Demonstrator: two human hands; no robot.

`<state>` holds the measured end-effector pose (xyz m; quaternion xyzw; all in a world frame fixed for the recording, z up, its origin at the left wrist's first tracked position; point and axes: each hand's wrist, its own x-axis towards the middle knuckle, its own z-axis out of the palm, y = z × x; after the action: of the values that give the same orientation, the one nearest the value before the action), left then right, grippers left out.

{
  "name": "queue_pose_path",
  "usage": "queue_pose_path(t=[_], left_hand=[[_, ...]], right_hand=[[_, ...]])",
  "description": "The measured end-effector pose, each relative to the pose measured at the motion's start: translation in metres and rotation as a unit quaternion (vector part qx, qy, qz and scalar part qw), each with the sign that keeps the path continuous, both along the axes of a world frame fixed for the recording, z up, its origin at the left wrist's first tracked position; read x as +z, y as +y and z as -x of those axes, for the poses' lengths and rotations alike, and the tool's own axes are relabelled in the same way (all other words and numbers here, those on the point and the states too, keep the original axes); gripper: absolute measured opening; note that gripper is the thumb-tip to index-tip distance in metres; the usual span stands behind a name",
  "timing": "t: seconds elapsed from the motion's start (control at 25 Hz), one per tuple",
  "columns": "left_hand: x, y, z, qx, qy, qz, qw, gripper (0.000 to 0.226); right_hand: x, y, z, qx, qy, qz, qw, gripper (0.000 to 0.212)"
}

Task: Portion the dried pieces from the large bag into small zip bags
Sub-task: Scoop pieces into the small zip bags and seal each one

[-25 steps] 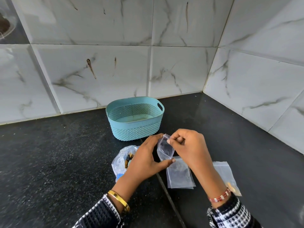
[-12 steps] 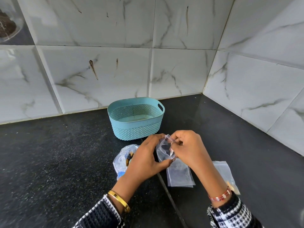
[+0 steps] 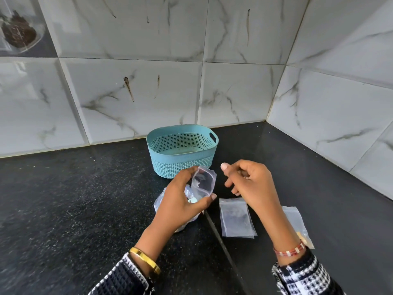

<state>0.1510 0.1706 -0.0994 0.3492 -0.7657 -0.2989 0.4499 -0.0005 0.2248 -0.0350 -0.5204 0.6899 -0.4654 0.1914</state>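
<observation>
My left hand [image 3: 180, 201] holds a small clear zip bag [image 3: 203, 182] upright between thumb and fingers, its mouth spread. Under that hand lies the large clear bag [image 3: 158, 202] of dried pieces, mostly hidden by the hand. My right hand [image 3: 247, 182] hovers to the right of the small bag, apart from it, fingers loosely curled and holding nothing. A stack of flat small zip bags [image 3: 236, 217] lies on the black counter [image 3: 74, 199] below my right hand. Another small zip bag [image 3: 296, 220] lies further right, partly behind my right wrist.
A teal perforated plastic basket [image 3: 182, 165] stands just behind my hands near the tiled back wall. A tiled side wall [image 3: 340, 103] closes the corner on the right. A seam in the counter [image 3: 214, 228] runs between my forearms.
My right hand has let go of the small zip bag and drawn away to the right. My left hand keeps the bag, now with its mouth spread.
</observation>
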Motion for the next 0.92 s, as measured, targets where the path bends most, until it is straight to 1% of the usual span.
queue_pose_path(t=[0.12,0.24,0.36,0.44,0.52,0.6,0.76,0.92], left_hand=[[-0.002,-0.002,-0.020,0.027,0.017,-0.023,0.999,0.078],[-0.003,-0.006,-0.042,0.053,0.038,-0.044,0.997,0.074],[-0.002,-0.007,-0.060,0.064,0.051,-0.071,0.994,0.059],[-0.004,-0.007,-0.068,0.060,0.058,-0.093,0.992,0.055],[-0.010,-0.008,-0.073,0.049,0.061,-0.112,0.991,0.062],[-0.016,-0.009,-0.076,0.036,0.057,-0.136,0.988,0.071],[-0.024,-0.010,-0.074,0.010,0.061,-0.170,0.984,0.053],[-0.029,-0.011,-0.075,0.007,0.064,-0.176,0.982,0.050]], right_hand=[[-0.008,-0.005,-0.006,0.022,-0.019,-0.021,0.999,0.028],[-0.022,-0.017,-0.013,0.032,0.007,-0.052,0.998,0.022],[-0.041,-0.028,-0.021,0.058,0.084,-0.081,0.991,0.009],[-0.056,-0.033,-0.026,0.083,0.149,-0.092,0.981,0.006],[-0.067,-0.035,-0.029,0.088,0.210,-0.103,0.968,0.016],[-0.074,-0.036,-0.031,0.085,0.243,-0.118,0.959,0.023],[-0.079,-0.035,-0.034,0.081,0.254,-0.118,0.957,0.020],[-0.076,-0.035,-0.037,0.064,0.258,-0.084,0.960,0.012]])
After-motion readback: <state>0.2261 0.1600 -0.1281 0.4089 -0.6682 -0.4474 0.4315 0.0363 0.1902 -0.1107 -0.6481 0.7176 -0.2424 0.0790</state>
